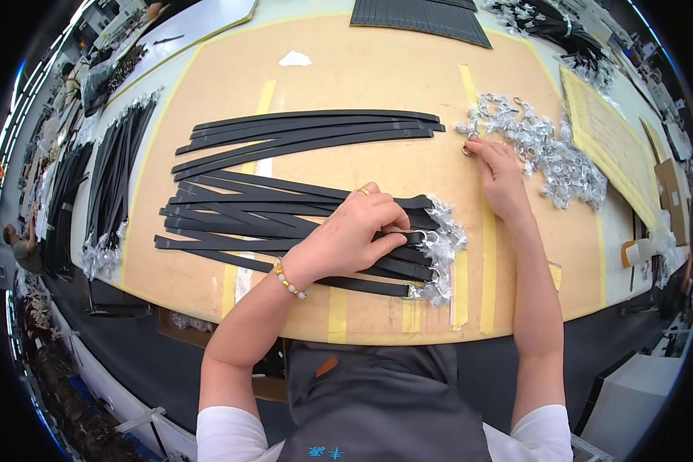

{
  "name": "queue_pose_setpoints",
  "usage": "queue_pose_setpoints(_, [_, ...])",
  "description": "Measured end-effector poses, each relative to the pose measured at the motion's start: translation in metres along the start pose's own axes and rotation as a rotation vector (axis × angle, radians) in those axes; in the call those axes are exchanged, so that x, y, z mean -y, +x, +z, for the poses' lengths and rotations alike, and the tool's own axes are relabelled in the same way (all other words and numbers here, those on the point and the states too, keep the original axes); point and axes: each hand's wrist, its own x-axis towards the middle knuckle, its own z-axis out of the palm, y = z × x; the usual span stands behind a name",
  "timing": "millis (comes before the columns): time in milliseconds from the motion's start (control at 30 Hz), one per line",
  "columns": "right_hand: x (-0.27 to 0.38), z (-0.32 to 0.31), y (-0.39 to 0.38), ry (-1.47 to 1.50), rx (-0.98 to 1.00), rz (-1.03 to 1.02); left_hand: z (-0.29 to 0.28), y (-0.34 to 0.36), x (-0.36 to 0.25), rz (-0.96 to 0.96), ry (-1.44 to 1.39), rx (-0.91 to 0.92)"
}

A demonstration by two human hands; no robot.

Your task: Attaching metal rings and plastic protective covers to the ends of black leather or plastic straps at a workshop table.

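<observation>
Open tabletop [377,77] lies beyond the black straps [323,117], wrapped clasps [548,154] blocking its right.

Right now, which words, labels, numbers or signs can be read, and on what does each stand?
Blue characters on the dark apron: visible, but not copied here.
Orange-brown patch on the apron: no legible writing.
Black straps: none legible.
Bagged metal clasps: too small to tell.

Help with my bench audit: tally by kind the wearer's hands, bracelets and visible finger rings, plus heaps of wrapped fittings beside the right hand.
Left hand and right hand: 2
Beaded bracelet: 1
Gold finger ring: 1
Heap of wrapped fittings: 1
Total: 5
</observation>
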Motion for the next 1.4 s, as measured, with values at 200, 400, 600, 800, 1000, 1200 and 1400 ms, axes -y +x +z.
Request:
queue_pose_setpoints(200, [0.032,-0.014,-0.005,-0.032,0.236,0.209,-0.013,0.014,0.014,-0.111,-0.012,-0.034])
queue_pose_setpoints(400, [0.042,-0.02,-0.013,-0.165,0.238,0.137,-0.019,0.081,0.06,-0.151,0.313,-0.17])
queue_pose_setpoints(600, [0.04,-0.04,-0.016,-0.147,0.286,0.243,-0.006,0.102,0.078,-0.273,0.411,-0.101])
queue_pose_setpoints(800, [0.047,-0.044,-0.013,-0.233,0.38,0.258,-0.01,0.099,0.069,-0.332,0.262,0.06])
queue_pose_setpoints(1000, [0.049,-0.044,-0.013,-0.028,0.377,0.327,-0.002,0.077,0.063,-0.074,0.38,0.012])
queue_pose_setpoints(1200, [0.046,-0.039,-0.014,0.253,0.356,0.409,-0.001,0.071,0.058,-0.097,0.384,-0.006])
queue_pose_setpoints(1400, [0.041,-0.039,-0.011,0.709,0.383,0.486,-0.013,0.066,0.039,-0.253,0.18,-0.043])
